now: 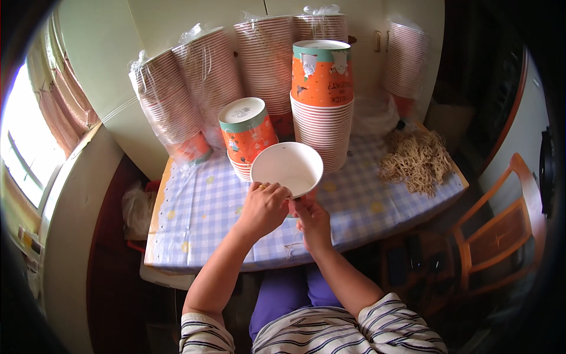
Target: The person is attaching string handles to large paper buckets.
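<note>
I hold an orange paper bucket with a white inside (pixel 287 167) tilted toward me above the table's near edge. My left hand (pixel 263 207) grips its near rim and wall. My right hand (pixel 313 223) pinches at the bucket's lower right side, and a thin pale string hangs below it. Just behind the bucket lies a short leaning stack of the same buckets (pixel 247 132). A tall upright stack of them (pixel 322 100) stands to its right.
A table with a blue checked cloth (pixel 200 206) carries several plastic-wrapped bucket stacks (pixel 177 100) along the back wall. A heap of tan string handles (pixel 416 159) lies at the right. A wooden chair (pixel 501 230) stands right of the table. A window is at the left.
</note>
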Available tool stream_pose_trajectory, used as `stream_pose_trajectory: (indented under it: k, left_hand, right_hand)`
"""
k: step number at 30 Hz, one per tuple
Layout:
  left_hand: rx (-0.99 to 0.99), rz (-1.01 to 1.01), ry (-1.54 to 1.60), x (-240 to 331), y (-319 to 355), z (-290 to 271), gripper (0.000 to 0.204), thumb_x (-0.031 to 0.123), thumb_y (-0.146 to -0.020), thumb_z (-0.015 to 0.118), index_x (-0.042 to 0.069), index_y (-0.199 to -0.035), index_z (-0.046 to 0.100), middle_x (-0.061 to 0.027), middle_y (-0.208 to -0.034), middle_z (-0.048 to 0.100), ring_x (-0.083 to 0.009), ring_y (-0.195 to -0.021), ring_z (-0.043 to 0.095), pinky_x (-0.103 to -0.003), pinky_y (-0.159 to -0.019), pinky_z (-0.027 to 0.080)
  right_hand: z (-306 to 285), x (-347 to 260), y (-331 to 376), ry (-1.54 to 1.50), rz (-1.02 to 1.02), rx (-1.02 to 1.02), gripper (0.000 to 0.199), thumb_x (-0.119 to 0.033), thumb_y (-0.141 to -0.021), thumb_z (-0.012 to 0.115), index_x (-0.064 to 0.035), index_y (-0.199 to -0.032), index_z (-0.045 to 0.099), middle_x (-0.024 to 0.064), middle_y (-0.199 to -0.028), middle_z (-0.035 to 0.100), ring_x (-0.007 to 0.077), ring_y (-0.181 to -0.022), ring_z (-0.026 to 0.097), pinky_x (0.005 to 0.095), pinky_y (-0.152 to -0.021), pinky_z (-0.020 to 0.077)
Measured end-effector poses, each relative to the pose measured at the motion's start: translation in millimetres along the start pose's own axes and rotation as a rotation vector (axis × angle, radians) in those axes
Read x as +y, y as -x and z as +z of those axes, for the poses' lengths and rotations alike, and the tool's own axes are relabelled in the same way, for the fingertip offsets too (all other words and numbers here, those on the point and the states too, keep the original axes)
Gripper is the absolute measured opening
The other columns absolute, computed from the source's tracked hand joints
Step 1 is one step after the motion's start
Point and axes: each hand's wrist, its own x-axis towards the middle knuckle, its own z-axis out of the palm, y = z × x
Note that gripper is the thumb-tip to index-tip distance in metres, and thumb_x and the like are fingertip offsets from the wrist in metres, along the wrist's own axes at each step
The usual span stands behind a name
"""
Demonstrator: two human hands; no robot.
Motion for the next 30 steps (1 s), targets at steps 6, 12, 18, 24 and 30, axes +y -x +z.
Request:
stream_pose_trajectory:
  k: [6, 12, 18, 24, 30]
  left_hand:
    - [-0.075, -0.11, 0.194, -2, -8, 3, 0.014, 0.009, -0.073, 0.063, 0.004, -0.086, 0.066, -0.0093, -0.08, 0.065, -0.0287, -0.078, 0.062, -0.039, -0.078, 0.045]
    - [-0.044, -0.159, 0.29, 6, -9, 0, 0.02, 0.007, -0.072, 0.064, 0.004, -0.091, 0.065, -0.0097, -0.08, 0.065, -0.0289, -0.079, 0.062, -0.039, -0.076, 0.047]
    - [0.071, 0.009, 0.228, 7, -10, 7, 0.035, 0.001, -0.069, 0.066, 0.004, -0.103, 0.06, -0.0113, -0.082, 0.065, -0.029, -0.075, 0.064, -0.037, -0.069, 0.052]
    - [0.108, 0.085, 0.145, 7, -10, 10, 0.035, 0.002, -0.067, 0.068, 0.006, -0.101, 0.058, -0.0108, -0.079, 0.064, -0.0298, -0.073, 0.063, -0.038, -0.067, 0.052]
    - [0.114, 0.156, 0.125, 6, -10, 10, 0.037, 0.002, -0.066, 0.07, 0.006, -0.101, 0.057, -0.0111, -0.077, 0.063, -0.0298, -0.071, 0.063, -0.039, -0.064, 0.052]
  right_hand:
    - [-5, 2, -5, 0.192, -0.111, 0.015, 0.021, -0.021, -0.089, 0.063, 0.0007, -0.088, 0.065, -0.0004, -0.073, 0.061, 0.0036, -0.066, 0.051, 0.0207, -0.059, 0.0401]
    - [-4, 2, -6, 0.192, -0.112, 0.004, 0.021, -0.019, -0.09, 0.062, 0.0015, -0.091, 0.065, -0.0001, -0.074, 0.062, 0.0044, -0.067, 0.052, 0.0206, -0.061, 0.0417]
    - [-1, -2, -3, 0.173, -0.081, 0.006, 0.02, -0.019, -0.09, 0.062, 0.0014, -0.089, 0.064, 0.0012, -0.075, 0.062, 0.0057, -0.07, 0.055, 0.0218, -0.066, 0.0448]
    - [-6, 5, -7, 0.142, -0.085, -0.018, 0.02, -0.018, -0.091, 0.06, 0.0011, -0.088, 0.063, 0.0021, -0.076, 0.063, 0.0061, -0.071, 0.055, 0.0225, -0.066, 0.0449]
    - [-5, 3, -4, 0.22, -0.124, 0.004, 0.02, -0.018, -0.091, 0.06, 0.0012, -0.09, 0.065, 0.0012, -0.074, 0.062, 0.0059, -0.069, 0.054, 0.0222, -0.066, 0.0443]
